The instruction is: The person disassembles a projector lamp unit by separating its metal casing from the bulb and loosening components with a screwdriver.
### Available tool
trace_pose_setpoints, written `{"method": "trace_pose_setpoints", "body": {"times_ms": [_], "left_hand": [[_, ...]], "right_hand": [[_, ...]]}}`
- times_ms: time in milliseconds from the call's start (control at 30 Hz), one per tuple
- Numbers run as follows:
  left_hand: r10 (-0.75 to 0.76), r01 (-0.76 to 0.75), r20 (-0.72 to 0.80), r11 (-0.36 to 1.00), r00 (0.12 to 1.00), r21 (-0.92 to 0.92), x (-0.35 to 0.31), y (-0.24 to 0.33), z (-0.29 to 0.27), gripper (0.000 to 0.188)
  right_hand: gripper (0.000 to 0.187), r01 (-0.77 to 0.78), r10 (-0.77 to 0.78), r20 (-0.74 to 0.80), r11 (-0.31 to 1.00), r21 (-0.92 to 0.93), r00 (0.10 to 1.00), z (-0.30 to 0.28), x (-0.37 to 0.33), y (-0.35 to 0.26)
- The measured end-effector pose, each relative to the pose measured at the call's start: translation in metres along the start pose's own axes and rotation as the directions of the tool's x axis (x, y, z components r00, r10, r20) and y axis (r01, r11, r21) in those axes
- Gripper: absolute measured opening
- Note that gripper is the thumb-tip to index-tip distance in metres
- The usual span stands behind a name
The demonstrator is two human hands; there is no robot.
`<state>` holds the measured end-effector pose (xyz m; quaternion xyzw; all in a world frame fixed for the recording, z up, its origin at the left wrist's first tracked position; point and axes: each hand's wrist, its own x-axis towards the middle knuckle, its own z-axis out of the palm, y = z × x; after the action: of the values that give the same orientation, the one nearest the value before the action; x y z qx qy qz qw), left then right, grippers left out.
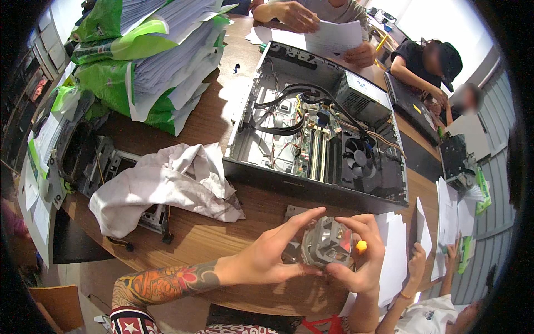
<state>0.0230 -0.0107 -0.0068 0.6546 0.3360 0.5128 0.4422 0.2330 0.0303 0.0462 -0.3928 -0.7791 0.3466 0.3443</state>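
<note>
Both of my hands hold one small, chunky object of grey and clear plastic point(325, 245) over the near edge of the table. Its kind I cannot make out; a reddish part shows on its right side. My left hand point(272, 250) closes on it from the left, with thumb and forefinger curved round it. On the other side, the fingers of my right hand point(364, 256) wrap it. A small yellow knob-like piece point(361, 246) shows by the right fingers. Just beyond lies an opened black computer case point(311, 186), its cables, fan point(357, 157) and boards exposed.
A crumpled whitish cloth point(167, 186) partly covers a metal bracket point(158, 220) at left. Behind it rises a tall stack of paper in green wrappers point(150, 72). Loose white sheets point(394, 250) lie at right. Other people handle papers and a black laptop point(411, 108) around the table.
</note>
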Motion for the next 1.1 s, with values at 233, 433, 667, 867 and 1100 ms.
{"method": "trace_pose_setpoints", "body": {"times_ms": [233,433,667,867,1100], "left_hand": [[-0.001,0.001,0.002,0.999,1.0,-0.037,-0.004,-0.002,0.004,0.094],[0.063,-0.063,-0.064,0.998,0.996,-0.001,-0.005,-0.008,0.005,0.092],[0.221,-0.218,-0.119,0.975,0.968,0.037,-0.011,-0.023,0.012,0.086],[0.274,-0.267,-0.063,0.959,0.96,0.094,-0.006,-0.02,0.005,0.083],[0.264,-0.256,-0.061,0.96,0.963,0.115,-0.008,-0.017,0.002,0.083]], "right_hand": [[0.068,0.009,-0.009,0.034,1.0,0.011,0.999,-0.004,0.0,-0.006],[0.068,-0.009,0.011,0.039,0.999,-0.033,0.999,-0.002,0.0,-0.01],[0.065,0.008,-0.004,0.068,0.998,-0.06,0.998,0.0,0.002,-0.008],[0.065,0.012,-0.008,0.061,0.998,-0.058,0.998,-0.003,0.002,-0.008],[0.067,0.008,-0.004,0.078,0.999,-0.049,0.997,0.0,0.003,-0.004]]}}
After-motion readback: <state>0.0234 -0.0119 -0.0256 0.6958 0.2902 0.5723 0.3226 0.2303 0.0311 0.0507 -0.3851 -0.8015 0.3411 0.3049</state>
